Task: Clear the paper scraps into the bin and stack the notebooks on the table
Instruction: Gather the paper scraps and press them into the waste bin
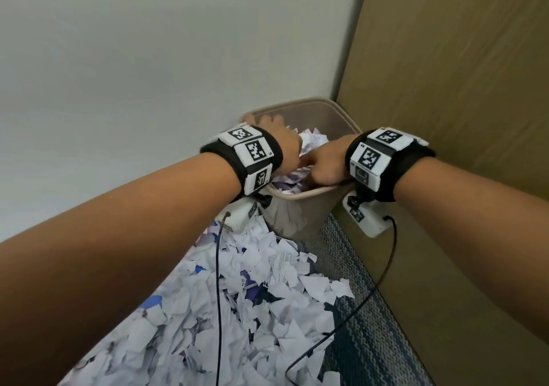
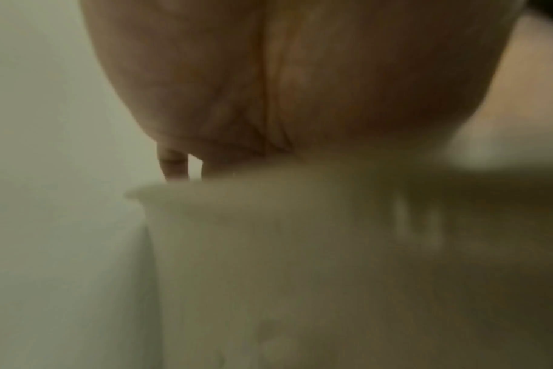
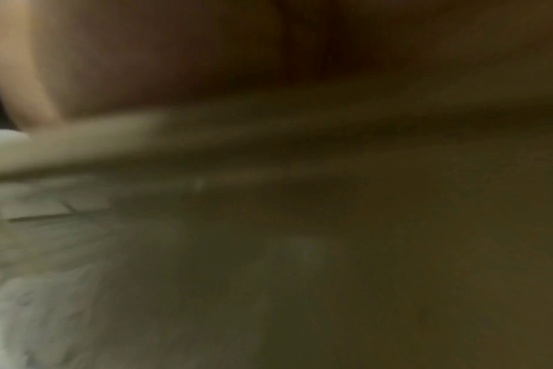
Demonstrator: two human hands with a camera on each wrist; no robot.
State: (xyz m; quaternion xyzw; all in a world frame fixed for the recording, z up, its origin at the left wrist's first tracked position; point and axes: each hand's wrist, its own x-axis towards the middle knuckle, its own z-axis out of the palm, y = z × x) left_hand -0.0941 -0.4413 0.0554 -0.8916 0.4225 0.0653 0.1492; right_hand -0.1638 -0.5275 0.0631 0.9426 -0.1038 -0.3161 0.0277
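A beige bin (image 1: 300, 216) stands in a corner, heaped with white paper scraps (image 1: 312, 142). My left hand (image 1: 279, 136) reaches over its near left rim, fingers spread flat on the scraps inside. Beside it, my right hand (image 1: 325, 164) lies over the near right rim, fingers curled down into the scraps. Many more paper scraps (image 1: 237, 296) cover the floor in front of the bin. The left wrist view shows my palm (image 2: 284, 87) just above the bin's rim (image 2: 174, 194). The right wrist view is a blur of hand (image 3: 174, 50) and rim (image 3: 79, 142). No notebooks are in view.
A white wall (image 1: 118, 74) runs along the left and a tan panel (image 1: 460, 88) closes the right side. Blue-grey carpet (image 1: 356, 341) shows between the scrap pile and the panel. Black cables (image 1: 218, 296) hang from both wrist cameras over the scraps.
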